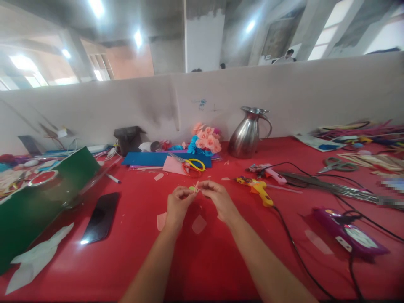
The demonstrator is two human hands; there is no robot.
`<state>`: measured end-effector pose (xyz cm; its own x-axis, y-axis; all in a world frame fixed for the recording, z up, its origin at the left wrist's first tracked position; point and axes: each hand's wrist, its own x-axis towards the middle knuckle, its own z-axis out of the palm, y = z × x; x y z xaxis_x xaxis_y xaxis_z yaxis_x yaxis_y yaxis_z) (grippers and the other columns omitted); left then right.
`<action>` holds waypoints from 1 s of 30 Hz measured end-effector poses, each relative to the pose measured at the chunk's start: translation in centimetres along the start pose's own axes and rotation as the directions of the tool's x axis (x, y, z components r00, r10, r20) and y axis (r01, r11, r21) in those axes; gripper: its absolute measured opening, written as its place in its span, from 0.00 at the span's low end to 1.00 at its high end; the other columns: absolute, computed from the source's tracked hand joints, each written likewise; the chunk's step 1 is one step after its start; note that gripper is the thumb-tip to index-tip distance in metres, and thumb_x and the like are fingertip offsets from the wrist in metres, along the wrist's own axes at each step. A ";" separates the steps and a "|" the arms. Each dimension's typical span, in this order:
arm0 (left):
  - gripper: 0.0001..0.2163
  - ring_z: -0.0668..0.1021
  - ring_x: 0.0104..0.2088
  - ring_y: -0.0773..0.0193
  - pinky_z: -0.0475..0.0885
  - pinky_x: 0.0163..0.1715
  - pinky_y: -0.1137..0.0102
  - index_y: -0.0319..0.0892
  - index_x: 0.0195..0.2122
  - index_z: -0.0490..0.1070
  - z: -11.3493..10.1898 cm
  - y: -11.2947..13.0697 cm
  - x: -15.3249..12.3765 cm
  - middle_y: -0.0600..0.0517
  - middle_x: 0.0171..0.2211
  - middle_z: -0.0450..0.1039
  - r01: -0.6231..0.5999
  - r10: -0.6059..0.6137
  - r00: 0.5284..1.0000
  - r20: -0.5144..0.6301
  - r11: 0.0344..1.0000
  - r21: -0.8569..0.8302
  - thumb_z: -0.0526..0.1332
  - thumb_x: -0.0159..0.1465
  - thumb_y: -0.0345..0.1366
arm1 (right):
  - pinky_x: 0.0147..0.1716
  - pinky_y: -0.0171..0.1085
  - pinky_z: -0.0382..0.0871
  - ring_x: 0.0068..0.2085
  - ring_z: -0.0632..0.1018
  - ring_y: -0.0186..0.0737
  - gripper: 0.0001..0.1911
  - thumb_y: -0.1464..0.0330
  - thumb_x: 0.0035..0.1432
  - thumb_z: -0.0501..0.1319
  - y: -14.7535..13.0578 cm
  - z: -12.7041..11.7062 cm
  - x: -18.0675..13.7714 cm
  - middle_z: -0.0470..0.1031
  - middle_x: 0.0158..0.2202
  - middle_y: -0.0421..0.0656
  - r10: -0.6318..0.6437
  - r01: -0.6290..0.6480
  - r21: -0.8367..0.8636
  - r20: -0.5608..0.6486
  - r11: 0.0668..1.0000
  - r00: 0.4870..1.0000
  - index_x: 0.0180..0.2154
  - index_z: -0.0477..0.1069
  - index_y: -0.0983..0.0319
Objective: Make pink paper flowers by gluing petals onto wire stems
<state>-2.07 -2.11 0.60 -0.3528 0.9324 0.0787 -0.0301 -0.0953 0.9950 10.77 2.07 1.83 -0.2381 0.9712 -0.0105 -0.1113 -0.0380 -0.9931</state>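
Observation:
Both my hands meet over the middle of the red table (132, 252). My left hand (177, 205) and my right hand (218, 198) are closed in pinches on a small green and pink paper piece (193, 189) held between their fingertips. Small pink paper scraps (198, 224) lie on the table just beneath my hands. Scissors with yellow handles (192, 163) rest on pink paper a little beyond them.
A yellow glue gun (257, 188) and a pink glue gun (268, 171) lie to the right with cords trailing. A steel jug (248, 132), paper flowers (206, 141), a black phone (101, 216), a green sheet (41, 202) and a purple device (350, 233) surround me.

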 end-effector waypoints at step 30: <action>0.02 0.71 0.30 0.66 0.64 0.32 0.72 0.41 0.22 0.76 -0.3 -1.0 0.5 0.51 0.27 0.70 -0.129 0.127 0.992 0.024 0.988 0.080 0.64 0.49 0.33 | 0.31 0.34 0.65 0.30 0.72 0.35 0.06 0.66 0.49 0.59 0.7 0.5 -0.3 0.73 0.29 0.41 -0.309 0.337 -0.350 0.135 0.874 0.941 0.27 0.70 0.62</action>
<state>-2.49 -1.65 -0.40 -0.3313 0.9207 0.2062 0.0908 -0.1864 0.9783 10.32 1.66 1.19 -0.3203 0.8941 0.3131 0.1603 0.3769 -0.9123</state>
